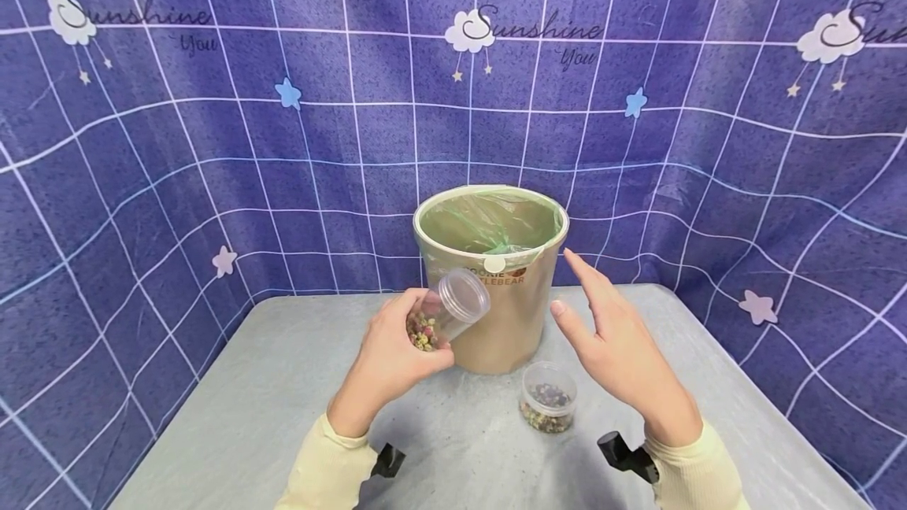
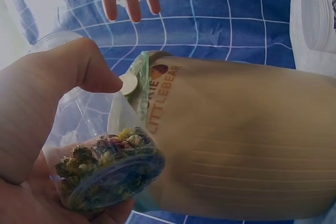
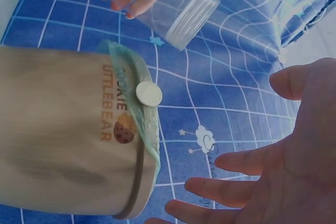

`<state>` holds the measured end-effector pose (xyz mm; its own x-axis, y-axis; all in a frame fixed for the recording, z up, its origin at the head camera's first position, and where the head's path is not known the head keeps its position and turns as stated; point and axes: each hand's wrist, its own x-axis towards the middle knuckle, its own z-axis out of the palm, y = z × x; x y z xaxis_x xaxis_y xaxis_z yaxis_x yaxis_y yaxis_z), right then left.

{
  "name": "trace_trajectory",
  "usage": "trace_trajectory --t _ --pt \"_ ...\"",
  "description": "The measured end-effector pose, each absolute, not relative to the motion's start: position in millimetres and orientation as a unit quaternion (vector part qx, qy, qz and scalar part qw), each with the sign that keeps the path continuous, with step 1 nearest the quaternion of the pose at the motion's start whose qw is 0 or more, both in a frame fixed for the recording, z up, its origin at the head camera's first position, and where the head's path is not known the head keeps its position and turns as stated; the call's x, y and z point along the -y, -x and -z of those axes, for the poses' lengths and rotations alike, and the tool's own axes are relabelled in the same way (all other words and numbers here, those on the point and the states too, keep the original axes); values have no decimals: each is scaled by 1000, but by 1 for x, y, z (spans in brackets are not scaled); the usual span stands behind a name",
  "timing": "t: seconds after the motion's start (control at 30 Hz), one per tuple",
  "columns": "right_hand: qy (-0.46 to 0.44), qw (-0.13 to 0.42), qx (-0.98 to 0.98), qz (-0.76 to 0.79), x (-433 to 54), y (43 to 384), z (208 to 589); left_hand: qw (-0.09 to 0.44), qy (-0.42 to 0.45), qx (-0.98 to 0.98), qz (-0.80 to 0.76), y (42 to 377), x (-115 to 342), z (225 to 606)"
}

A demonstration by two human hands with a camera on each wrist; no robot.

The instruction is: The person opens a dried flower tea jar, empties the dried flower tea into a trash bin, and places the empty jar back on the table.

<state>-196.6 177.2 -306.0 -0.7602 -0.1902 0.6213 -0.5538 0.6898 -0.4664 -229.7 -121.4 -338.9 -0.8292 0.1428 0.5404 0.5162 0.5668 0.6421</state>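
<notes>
A clear plastic jar (image 1: pixel 453 301) is gripped by my left hand (image 1: pixel 390 345), tilted with its threaded mouth up and to the right. Dried flower buds (image 2: pixel 100 156) in yellow, green and red lie in the jar's bottom. No lid shows on its mouth. My right hand (image 1: pixel 620 337) is held in the air with fingers spread, holding nothing. Below it, on the table, stands a second clear jar (image 1: pixel 549 400) with dark and yellowish dried buds inside. Behind both hands is a beige trash bin (image 1: pixel 496 321) lined with a green plastic bag (image 1: pixel 524 215).
The bin stands on a grey table (image 1: pixel 298 384) close to the back. A blue gridded curtain (image 1: pixel 340 140) with clouds and stars surrounds the table at the back and both sides. A dark wrist mount (image 1: pixel 623 455) sits on the right sleeve.
</notes>
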Motion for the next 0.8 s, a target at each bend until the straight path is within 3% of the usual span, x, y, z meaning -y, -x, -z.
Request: trace_trajectory --t 0.8 --pt "-242 265 875 -324 -165 196 313 203 206 882 371 229 119 344"
